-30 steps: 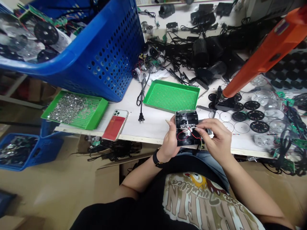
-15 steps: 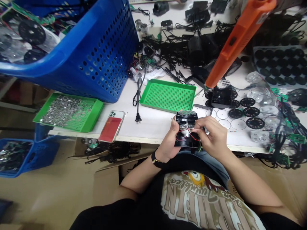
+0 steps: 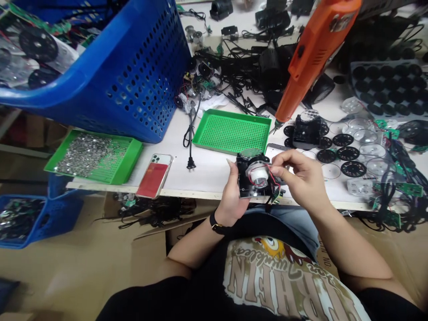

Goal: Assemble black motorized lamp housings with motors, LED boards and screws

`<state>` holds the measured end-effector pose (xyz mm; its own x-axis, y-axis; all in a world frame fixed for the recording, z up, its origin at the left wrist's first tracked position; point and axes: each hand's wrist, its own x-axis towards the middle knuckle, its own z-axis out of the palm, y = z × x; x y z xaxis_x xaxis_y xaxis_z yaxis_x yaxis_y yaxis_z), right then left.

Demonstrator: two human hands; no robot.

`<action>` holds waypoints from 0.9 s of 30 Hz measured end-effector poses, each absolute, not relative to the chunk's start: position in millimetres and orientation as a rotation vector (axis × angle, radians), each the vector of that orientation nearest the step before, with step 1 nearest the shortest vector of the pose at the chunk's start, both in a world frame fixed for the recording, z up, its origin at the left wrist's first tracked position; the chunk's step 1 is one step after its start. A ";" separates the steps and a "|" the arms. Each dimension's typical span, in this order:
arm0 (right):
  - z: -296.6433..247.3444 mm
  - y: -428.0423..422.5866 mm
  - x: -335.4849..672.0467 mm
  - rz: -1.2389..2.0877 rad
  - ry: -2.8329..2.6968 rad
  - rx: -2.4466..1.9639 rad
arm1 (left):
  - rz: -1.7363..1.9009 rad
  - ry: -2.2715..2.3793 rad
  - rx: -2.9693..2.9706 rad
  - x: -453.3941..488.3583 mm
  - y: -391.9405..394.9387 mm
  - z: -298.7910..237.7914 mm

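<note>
At the table's (image 3: 207,171) left end stands a blue perforated plastic basket (image 3: 143,76) holding black discs and clear pieces. Below it, near the front edge, lies a green tray of small silver discs (image 3: 93,156), followed by a smartphone in a red-backed case (image 3: 154,176) and a black power cord (image 3: 190,142) with its plug. A green perforated tray (image 3: 232,131) sits toward the table's middle. The left hand (image 3: 232,189), wearing a black wristwatch (image 3: 217,226), grips a black housing (image 3: 243,180) from below, just over the front edge. A white round part (image 3: 258,174) sits on the housing's face. The right hand (image 3: 302,176) is closed to a narrow pinch on a red wire (image 3: 274,179) beside that part. To the right, an orange glue gun (image 3: 314,58) hangs above a second black housing (image 3: 306,131). Black discs (image 3: 343,140) and clear domes (image 3: 368,149) lie across the table's right end.
</note>
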<state>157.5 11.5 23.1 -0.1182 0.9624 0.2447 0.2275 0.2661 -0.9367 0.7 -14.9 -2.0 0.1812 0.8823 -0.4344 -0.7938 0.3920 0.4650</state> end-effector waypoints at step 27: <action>5.5 29.8 151.5 1.010 -1.768 -1.277 | 1.024 0.751 0.036 -6.8 -6.9 -4.1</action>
<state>151.5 29.8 5.5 -0.2489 0.9627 0.1065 0.3972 0.2017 -0.8953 -6.8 -6.9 -4.1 0.2962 0.7818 -0.5487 -0.7581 0.5418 0.3628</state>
